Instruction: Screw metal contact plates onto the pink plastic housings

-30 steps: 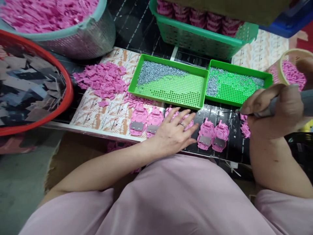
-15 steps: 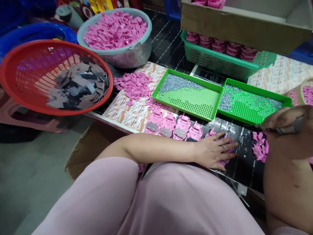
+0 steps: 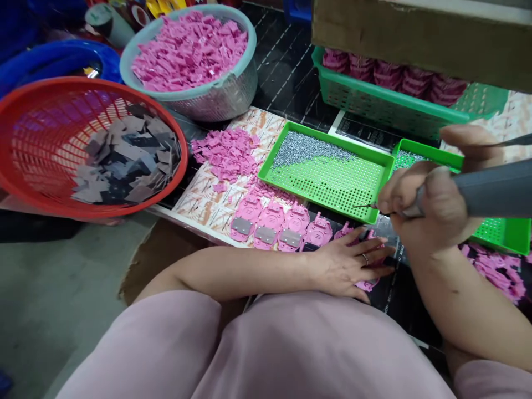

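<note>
Pink plastic housings (image 3: 270, 224), each set with a grey metal plate, lie in a row along the front edge of the bench, directly before a seated person in a pale pink garment (image 3: 291, 349). The left hand (image 3: 347, 266), open with fingers spread and a ring on one finger, rests on a further pink housing (image 3: 366, 285), which shows only around the fingers. The right hand (image 3: 432, 205) is closed around a grey electric screwdriver (image 3: 494, 191), whose thin metal bit (image 3: 366, 206) points left over the near corner of a green perforated tray (image 3: 332, 183). Small silvery screws (image 3: 311, 148) are spread across the far part of this tray. A second green tray (image 3: 499, 235) lies partly hidden beneath the right hand and forearm. Left of the trays is a loose pile of pink plastic pieces (image 3: 224, 155), and more fill a steel colander (image 3: 224, 102). A red basket (image 3: 95, 80) holds flat grey and black pieces (image 3: 128, 160). Stacked pink parts (image 3: 388, 75) stand in a green basket (image 3: 374, 105), partly under a cardboard box (image 3: 415, 33).
</note>
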### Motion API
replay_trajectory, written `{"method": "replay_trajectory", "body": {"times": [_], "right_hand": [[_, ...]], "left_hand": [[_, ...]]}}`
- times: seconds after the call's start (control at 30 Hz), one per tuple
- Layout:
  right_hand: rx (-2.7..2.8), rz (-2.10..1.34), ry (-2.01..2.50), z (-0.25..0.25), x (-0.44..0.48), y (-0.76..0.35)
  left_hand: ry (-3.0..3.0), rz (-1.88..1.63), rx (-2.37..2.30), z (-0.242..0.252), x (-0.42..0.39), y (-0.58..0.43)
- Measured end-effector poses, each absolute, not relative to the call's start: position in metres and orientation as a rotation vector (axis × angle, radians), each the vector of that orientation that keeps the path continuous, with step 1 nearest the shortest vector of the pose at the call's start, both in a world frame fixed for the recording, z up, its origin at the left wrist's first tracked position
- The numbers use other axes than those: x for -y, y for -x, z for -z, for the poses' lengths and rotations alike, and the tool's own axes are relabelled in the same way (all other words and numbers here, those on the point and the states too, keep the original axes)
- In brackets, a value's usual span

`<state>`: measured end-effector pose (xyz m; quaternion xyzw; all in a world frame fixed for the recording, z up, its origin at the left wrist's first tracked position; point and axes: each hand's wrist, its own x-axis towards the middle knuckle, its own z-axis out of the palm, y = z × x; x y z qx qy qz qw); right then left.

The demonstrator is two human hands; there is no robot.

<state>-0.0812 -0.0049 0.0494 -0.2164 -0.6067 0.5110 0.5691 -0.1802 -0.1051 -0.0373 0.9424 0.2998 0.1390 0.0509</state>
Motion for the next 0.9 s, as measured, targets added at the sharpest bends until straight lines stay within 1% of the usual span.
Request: {"method": "replay_trajectory", "body": {"times": [0.13,0.23,0.37,0.47,0.6,0.77,0.9], "right_hand": [[1.434,-1.225,0.385,-0.032,0.000,0.090],[1.462,-1.263,0.381,-0.025,-0.003,0.093],[1.523,-1.277,0.380,-0.022,-0.004,0.095],[1.540,-1.268,0.374,-0.021,-0.003,0.098],[1.501,-1.253,0.382,-0.019,-0.002,0.099],[1.676,-1.281,0.465,-0.015,-0.002,0.096],[1.679,-1.202,0.442,-0.013,-0.001,0.100]], "left_hand": [[-2.852,-0.505,-0.916,0.021,0.109,0.196],[-2.832,-0.570,-1.067,0.014,0.114,0.212],[-2.773,-0.617,-1.303,0.016,0.120,0.231],[-2.733,-0.667,-1.390,0.022,0.123,0.238],[-2.722,-0.670,-1.406,0.028,0.125,0.238],[-2.723,-0.656,-1.403,0.030,0.127,0.237],[-2.719,-0.649,-1.404,0.029,0.127,0.236]]}}
